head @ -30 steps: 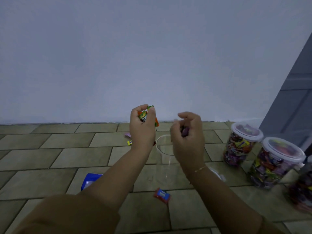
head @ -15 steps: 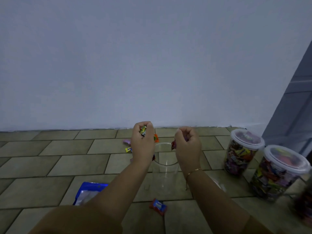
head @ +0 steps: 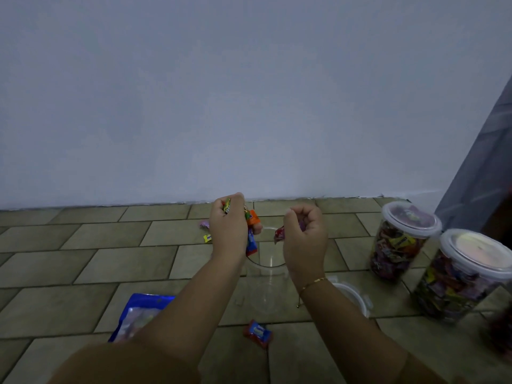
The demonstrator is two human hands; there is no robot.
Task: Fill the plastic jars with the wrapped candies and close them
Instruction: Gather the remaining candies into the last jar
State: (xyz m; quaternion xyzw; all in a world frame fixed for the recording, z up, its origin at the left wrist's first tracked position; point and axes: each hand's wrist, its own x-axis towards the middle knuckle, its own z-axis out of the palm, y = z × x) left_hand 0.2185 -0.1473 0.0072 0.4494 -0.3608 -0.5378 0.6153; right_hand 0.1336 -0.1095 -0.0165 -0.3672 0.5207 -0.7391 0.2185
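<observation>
The olive tiled floor (head: 83, 261) runs back to a pale bluish-white wall (head: 249, 92), and a grey panel (head: 482, 167) is cut off at the right edge. Two lidded clear plastic jars packed with wrapped candies (head: 399, 242) stand at the right; the nearer one is blurred, and a dark shape beyond it at the frame edge cannot be made out. The empty clear plastic jar (head: 267, 275) stands open on the floor between the forearms, its wall barely visible, its rim partly hidden by both hands. A blue foil bag (head: 138, 314) lies half under the left forearm. A clear round lid (head: 352, 297) lies just right of the empty jar, partly behind the right wrist.

The left hand (head: 228, 231) hovers above the jar's rim, fingers curled around a bunch of colourful wrapped candies (head: 250, 228). The right hand (head: 304, 236), likewise curled, grips a red wrapped candy (head: 279, 234). A red-and-blue wrapped candy (head: 257, 333) lies on the floor nearer the camera.
</observation>
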